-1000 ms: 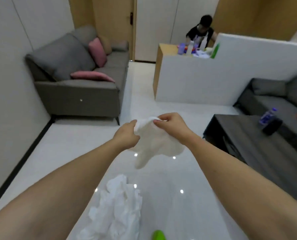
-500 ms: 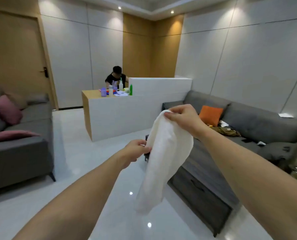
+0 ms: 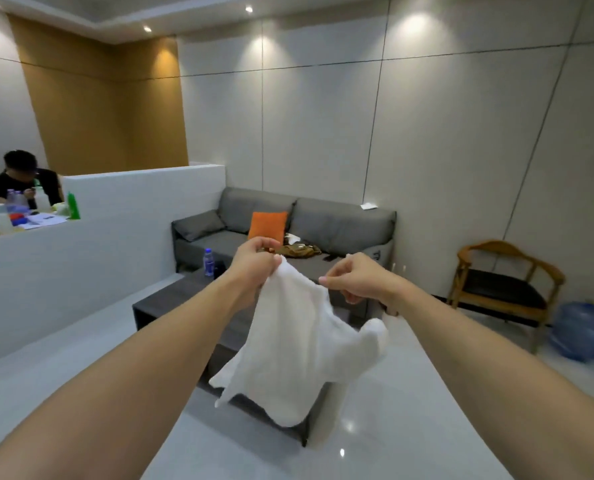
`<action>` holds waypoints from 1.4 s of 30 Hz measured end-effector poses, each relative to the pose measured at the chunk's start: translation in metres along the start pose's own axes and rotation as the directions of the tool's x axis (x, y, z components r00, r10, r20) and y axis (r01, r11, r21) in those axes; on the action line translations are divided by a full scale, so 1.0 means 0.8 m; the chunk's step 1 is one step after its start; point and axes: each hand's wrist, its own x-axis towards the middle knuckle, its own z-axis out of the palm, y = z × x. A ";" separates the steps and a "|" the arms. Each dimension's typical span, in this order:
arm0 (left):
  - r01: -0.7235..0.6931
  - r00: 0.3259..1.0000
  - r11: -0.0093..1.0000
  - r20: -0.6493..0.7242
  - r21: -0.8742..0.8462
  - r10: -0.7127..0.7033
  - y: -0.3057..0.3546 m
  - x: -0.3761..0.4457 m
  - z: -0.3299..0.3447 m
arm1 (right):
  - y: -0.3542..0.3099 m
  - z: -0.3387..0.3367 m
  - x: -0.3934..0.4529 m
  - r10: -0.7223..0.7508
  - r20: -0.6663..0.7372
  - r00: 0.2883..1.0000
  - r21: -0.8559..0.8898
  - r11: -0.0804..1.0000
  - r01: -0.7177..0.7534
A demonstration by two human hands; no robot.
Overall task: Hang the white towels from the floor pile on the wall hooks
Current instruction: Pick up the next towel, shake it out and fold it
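Note:
A white towel [image 3: 299, 348] hangs in front of me at chest height, its lower end loose and swinging. My left hand [image 3: 254, 265] pinches its top left edge. My right hand [image 3: 354, 280] grips the top right edge, fingers curled round the cloth. The floor pile and the wall hooks are out of view.
A dark low coffee table [image 3: 184, 299] stands just behind the towel, with a water bottle [image 3: 208, 262] on it. Beyond are a grey sofa [image 3: 323, 223], a wooden chair [image 3: 507, 282] and blue water jugs [image 3: 583, 330] at the right. A person [image 3: 15, 178] sits behind a white counter [image 3: 81, 258] at the left.
My view has swung right from the floor pile across the room to the grey sofa wall. The towel came up with both hands, which have drawn level along its top edge.

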 end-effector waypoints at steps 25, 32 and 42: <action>-0.172 0.962 0.937 0.259 0.304 0.092 -0.014 0.262 0.371 | 0.344 -0.238 0.169 0.208 0.161 0.965 -0.267 0.950 -0.160; -0.134 0.778 0.915 0.613 0.379 -0.140 -0.013 0.404 0.416 | 0.368 -0.293 0.307 0.117 -0.124 0.985 -0.333 0.931 -0.152; -0.282 0.864 0.863 0.503 0.419 0.039 -0.052 0.562 0.489 | 0.386 -0.344 0.480 0.034 -0.058 0.998 -0.274 0.961 -0.049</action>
